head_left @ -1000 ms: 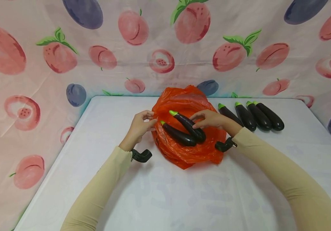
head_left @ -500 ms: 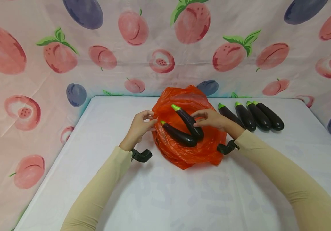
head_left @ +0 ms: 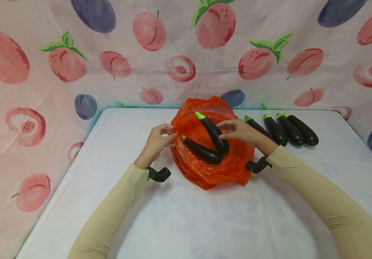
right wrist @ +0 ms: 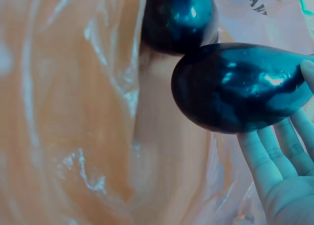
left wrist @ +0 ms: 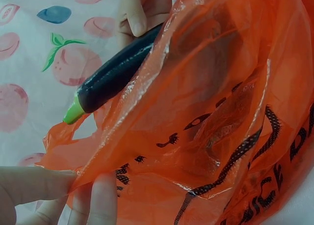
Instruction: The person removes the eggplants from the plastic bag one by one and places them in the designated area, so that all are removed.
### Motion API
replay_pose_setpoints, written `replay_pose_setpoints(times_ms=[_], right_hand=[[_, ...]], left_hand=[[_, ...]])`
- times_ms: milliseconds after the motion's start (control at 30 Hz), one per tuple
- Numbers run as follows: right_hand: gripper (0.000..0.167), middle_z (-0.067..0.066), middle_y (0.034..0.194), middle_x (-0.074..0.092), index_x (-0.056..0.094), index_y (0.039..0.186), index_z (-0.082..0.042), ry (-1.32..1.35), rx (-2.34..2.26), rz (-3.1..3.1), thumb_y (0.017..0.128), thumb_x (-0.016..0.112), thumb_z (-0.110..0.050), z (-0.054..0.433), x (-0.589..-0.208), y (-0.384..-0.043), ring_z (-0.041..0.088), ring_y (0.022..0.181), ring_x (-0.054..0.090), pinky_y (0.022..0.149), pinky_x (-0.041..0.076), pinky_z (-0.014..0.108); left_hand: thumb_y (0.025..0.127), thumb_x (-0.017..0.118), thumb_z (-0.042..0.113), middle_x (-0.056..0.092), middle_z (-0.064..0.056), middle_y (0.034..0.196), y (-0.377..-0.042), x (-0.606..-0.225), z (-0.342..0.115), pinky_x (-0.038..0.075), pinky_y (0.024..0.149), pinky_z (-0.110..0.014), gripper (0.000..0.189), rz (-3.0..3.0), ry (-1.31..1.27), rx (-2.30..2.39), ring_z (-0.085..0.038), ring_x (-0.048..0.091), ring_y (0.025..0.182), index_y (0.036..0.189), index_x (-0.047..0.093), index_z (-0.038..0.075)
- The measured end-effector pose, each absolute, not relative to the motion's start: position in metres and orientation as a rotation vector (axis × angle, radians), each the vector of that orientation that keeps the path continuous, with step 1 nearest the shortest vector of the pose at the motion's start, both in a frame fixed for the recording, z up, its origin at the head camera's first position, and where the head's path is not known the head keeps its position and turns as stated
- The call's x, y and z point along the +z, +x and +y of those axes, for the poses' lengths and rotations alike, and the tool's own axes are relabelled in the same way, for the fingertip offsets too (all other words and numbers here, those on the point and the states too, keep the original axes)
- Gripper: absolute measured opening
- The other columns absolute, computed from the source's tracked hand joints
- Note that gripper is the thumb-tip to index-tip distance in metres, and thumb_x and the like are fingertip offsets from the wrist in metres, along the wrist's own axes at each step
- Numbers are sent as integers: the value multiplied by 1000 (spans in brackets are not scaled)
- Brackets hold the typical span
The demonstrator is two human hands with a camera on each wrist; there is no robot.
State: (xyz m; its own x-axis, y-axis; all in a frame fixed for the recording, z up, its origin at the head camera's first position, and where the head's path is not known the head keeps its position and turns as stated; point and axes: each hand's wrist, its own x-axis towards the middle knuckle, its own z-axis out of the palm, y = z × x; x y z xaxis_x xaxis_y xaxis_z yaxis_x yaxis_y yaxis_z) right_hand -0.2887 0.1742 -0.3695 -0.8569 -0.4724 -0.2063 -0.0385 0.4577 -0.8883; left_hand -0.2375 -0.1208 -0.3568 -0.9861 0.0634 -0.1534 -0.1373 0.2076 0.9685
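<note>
An orange-red plastic bag lies with its mouth open at the middle of the table. My left hand pinches the bag's left rim between thumb and fingers; the left wrist view shows the film caught there. In my right hand is a dark purple eggplant with a bright green stem end, gripped by its side over the bag's mouth. The right wrist view shows the fingers under its glossy body. A second eggplant lies inside the bag, below and left of the held one.
Several more eggplants lie side by side on the white table, right of the bag and behind my right forearm. A fruit-printed cloth hangs behind and left of the table. Black camera mounts sit on both wrists.
My right hand has raised the held eggplant slightly and turned it more upright, its green end moving up and right. My left hand has stayed at the bag's rim.
</note>
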Motion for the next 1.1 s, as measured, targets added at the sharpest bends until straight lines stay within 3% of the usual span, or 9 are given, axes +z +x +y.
replay_pose_setpoints(times_ms=[367, 667, 800, 900, 1100], right_hand=[[51, 19, 135, 50, 50, 131, -3, -420, -1351, 2321, 86, 68, -21, 182, -361, -284, 33, 126, 44, 107, 39, 52], [51, 13, 134, 49, 48, 132, -3, -432, -1391, 2303, 88, 66, -21, 193, -354, -277, 27, 123, 51, 100, 49, 34], [52, 12, 135, 47, 47, 133, -3, -419, -1401, 2296, 88, 66, -21, 200, -353, -276, 26, 123, 50, 102, 47, 37], [51, 6, 131, 51, 47, 132, -3, -422, -1419, 2290, 88, 66, -20, 204, -351, -275, 20, 119, 54, 104, 46, 39], [51, -11, 116, 58, 48, 132, -2, -452, -1457, 2280, 88, 66, -20, 212, -347, -273, 1, 105, 59, 94, 49, 21]], left_hand=[[90, 58, 2, 51, -12, 101, -238, -357, -120, 54, 87, -49, 30, 2320, -72, 1875, -10, 58, 69, 119, 53, -3], [90, 58, 3, 50, -11, 103, -238, -357, -121, 55, 86, -46, 29, 2322, -83, 1870, -11, 57, 71, 118, 54, -3], [90, 59, 3, 51, -13, 103, -238, -358, -121, 55, 86, -46, 29, 2324, -79, 1868, -12, 59, 73, 118, 54, -3], [90, 59, 3, 53, -14, 104, -239, -358, -121, 55, 85, -45, 28, 2333, -72, 1864, -14, 60, 75, 117, 54, -3], [90, 58, 3, 52, -13, 103, -238, -357, -121, 54, 86, -47, 28, 2322, -69, 1870, -13, 59, 74, 118, 54, -3]])
